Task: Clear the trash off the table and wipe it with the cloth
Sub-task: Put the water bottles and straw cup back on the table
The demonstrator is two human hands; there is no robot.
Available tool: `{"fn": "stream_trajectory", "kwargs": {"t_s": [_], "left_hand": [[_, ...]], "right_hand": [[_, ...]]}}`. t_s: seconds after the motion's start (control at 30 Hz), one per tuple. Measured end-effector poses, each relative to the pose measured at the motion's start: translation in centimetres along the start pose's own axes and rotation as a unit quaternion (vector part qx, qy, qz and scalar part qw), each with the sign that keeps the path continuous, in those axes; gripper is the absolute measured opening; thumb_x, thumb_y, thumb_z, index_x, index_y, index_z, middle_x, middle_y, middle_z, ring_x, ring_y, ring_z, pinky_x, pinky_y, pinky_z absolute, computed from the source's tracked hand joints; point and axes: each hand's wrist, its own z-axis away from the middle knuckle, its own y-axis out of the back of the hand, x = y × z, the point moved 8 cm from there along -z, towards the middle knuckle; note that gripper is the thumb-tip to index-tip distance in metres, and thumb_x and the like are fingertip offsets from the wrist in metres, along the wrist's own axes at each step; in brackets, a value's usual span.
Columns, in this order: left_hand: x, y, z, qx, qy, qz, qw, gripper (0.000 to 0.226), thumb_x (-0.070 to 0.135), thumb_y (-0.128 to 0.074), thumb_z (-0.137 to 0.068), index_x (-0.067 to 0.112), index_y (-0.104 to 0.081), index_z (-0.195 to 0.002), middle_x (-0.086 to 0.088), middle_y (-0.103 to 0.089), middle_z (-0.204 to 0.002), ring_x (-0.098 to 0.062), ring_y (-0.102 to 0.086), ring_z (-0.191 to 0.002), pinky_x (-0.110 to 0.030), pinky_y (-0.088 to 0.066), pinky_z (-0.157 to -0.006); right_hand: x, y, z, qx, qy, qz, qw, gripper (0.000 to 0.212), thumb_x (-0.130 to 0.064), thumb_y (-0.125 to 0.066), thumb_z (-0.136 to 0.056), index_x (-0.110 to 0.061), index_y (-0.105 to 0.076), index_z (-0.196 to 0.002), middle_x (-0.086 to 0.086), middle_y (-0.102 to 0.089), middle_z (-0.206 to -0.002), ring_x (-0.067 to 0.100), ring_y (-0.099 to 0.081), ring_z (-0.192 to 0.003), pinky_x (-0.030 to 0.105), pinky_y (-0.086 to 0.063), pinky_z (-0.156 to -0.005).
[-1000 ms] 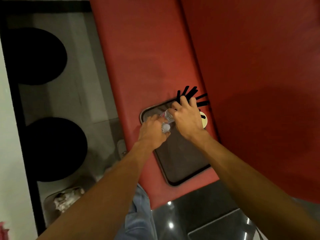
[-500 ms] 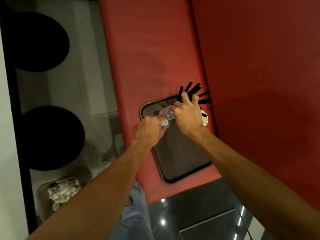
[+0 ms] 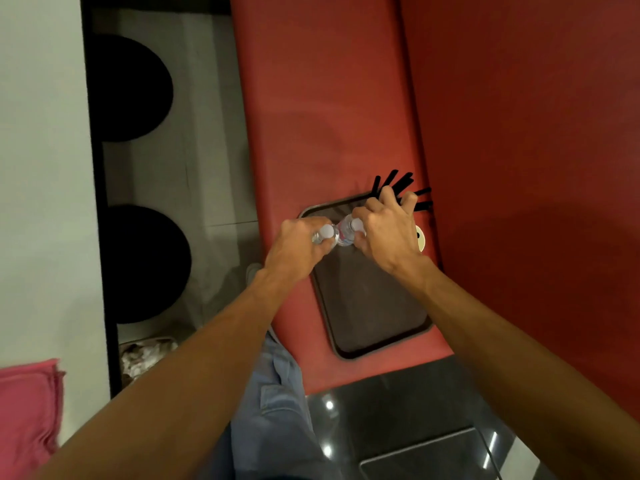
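left hand (image 3: pixel 298 249) fingers clasp the left bottle (image 3: pixel 322 234); right hand (image 3: pixel 389 237) fingers clasp the right bottle (image 3: pixel 346 233), touching at its three o'clock, over the tray (image 3: pixel 374 317).

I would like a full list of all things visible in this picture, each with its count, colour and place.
small bottle: two, clear with white caps, one in each hand, above the tray
tray: one, dark brown, on the red surface
red surface: one, red, centre and right
sticks: several, black, fanned out beyond the right hand
disc: one, cream, right of the tray, partly hidden
cloth: one, pink, lower left
bin: one, grey, with crumpled paper, floor left
round stools: two, black, left
glossy surface: one, black, bottom
jeans: blue, bottom centre
left hand: grips one bottle
right hand: grips the other
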Motion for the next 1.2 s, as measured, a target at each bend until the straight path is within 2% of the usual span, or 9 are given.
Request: {"fn": "stream_trajectory", "kwargs": {"t_s": [0.13, 0.33, 0.5, 0.73, 0.83, 0.93, 1.03, 1.13, 1.2], "left_hand": [[1.9, 4.6, 1.0, 0.032, -0.006, 0.028, 0.999, 0.009, 0.022, -0.073, -0.089, 0.015, -0.078, -0.089, 0.004, -0.076, -0.083, -0.014, -0.068, -0.077, -0.037, -0.054, -0.072], [3.7, 12.8, 2.7, 0.055, -0.005, 0.032, 0.998, 0.024, 0.041, -0.068, -0.085, 0.02, -0.078, -0.091, 0.005, -0.074, -0.081, -0.016, -0.069, -0.074, -0.042, -0.057, -0.07], [4.7, 21.8, 4.6, 0.092, -0.012, 0.034, 0.995, 0.009, 0.03, -0.074, -0.09, 0.027, -0.079, -0.096, 0.006, -0.075, -0.082, -0.015, -0.072, -0.078, -0.041, -0.06, -0.074], [4.1, 34.9, 7.5, 0.21, 0.019, -0.017, 0.977, 0.03, 0.035, -0.08, -0.091, 0.02, -0.079, -0.117, -0.001, -0.079, -0.109, -0.014, -0.072, -0.091, -0.037, -0.065, -0.083], [3.5, 40.0, 8.8, 0.254, 0.038, -0.023, 0.966, 0.036, 0.041, -0.077, -0.093, 0.02, -0.078, -0.122, -0.001, -0.077, -0.118, -0.017, -0.072, -0.098, -0.04, -0.065, -0.086], [3.3, 44.7, 10.3, 0.299, 0.046, -0.029, 0.953, 0.033, 0.039, -0.077, -0.094, 0.018, -0.077, -0.12, -0.002, -0.077, -0.118, -0.02, -0.072, -0.097, -0.04, -0.064, -0.087], [2.0, 49.0, 11.3, 0.34, 0.072, -0.025, 0.938, 0.035, 0.035, -0.08, -0.091, 0.016, -0.078, -0.12, -0.004, -0.077, -0.117, -0.019, -0.071, -0.096, -0.031, -0.06, -0.086], [0.1, 52.9, 12.2, 0.376, 0.099, -0.029, 0.921, 0.033, 0.033, -0.082, -0.09, 0.015, -0.079, -0.118, -0.003, -0.078, -0.109, -0.013, -0.068, -0.09, -0.005, -0.042, -0.075], [-1.5, 55.2, 12.8, 0.399, 0.119, -0.029, 0.909, 0.034, 0.033, -0.083, -0.088, 0.017, -0.079, -0.118, -0.003, -0.077, -0.104, -0.012, -0.068, -0.088, 0.0, -0.035, -0.069]], "right_hand": [[-1.1, 3.8, -0.9, 0.018, 0.011, -0.028, 0.999, 0.036, -0.038, -0.078, -0.077, -0.014, -0.075, -0.104, 0.003, -0.071, -0.101, 0.03, -0.054, -0.102, 0.052, -0.029, -0.093], [-5.2, 12.4, -3.3, 0.088, 0.04, -0.059, 0.994, 0.032, -0.044, -0.075, -0.082, -0.015, -0.075, -0.095, 0.001, -0.069, -0.09, 0.027, -0.06, -0.087, 0.044, -0.023, -0.088], [-9.6, 19.2, -6.8, 0.094, 0.055, -0.091, 0.99, 0.028, -0.045, -0.071, -0.083, -0.02, -0.072, -0.093, -0.003, -0.064, -0.089, 0.024, -0.061, -0.083, 0.045, -0.026, -0.086], [-17.2, 29.5, -11.3, 0.123, 0.117, -0.178, 0.969, 0.031, -0.038, -0.076, -0.085, -0.017, -0.072, -0.107, -0.001, -0.067, -0.104, 0.024, -0.063, -0.091, 0.042, -0.038, -0.087], [-20.7, 33.6, -13.2, 0.128, 0.143, -0.203, 0.96, 0.033, -0.036, -0.081, -0.081, -0.015, -0.072, -0.106, 0.001, -0.066, -0.103, 0.025, -0.062, -0.085, 0.039, -0.044, -0.081], [-24.5, 37.3, -15.2, 0.126, 0.164, -0.237, 0.949, 0.033, -0.036, -0.081, -0.083, -0.014, -0.072, -0.106, 0.001, -0.064, -0.102, 0.023, -0.059, -0.083, 0.033, -0.043, -0.073], [-28.6, 40.2, -17.6, 0.12, 0.191, -0.246, 0.943, 0.032, -0.031, -0.077, -0.083, -0.016, -0.072, -0.11, 0.001, -0.066, -0.107, 0.024, -0.061, -0.09, 0.033, -0.046, -0.074], [-32.7, 42.1, -20.2, 0.107, 0.214, -0.246, 0.939, 0.032, -0.025, -0.077, -0.086, -0.015, -0.07, -0.116, 0.0, -0.065, -0.111, 0.02, -0.057, -0.09, 0.028, -0.039, -0.073], [-35.3, 43.0, -22.1, 0.102, 0.227, -0.246, 0.937, 0.033, -0.024, -0.078, -0.087, -0.015, -0.07, -0.117, 0.001, -0.065, -0.111, 0.018, -0.054, -0.09, 0.028, -0.037, -0.074]]}}
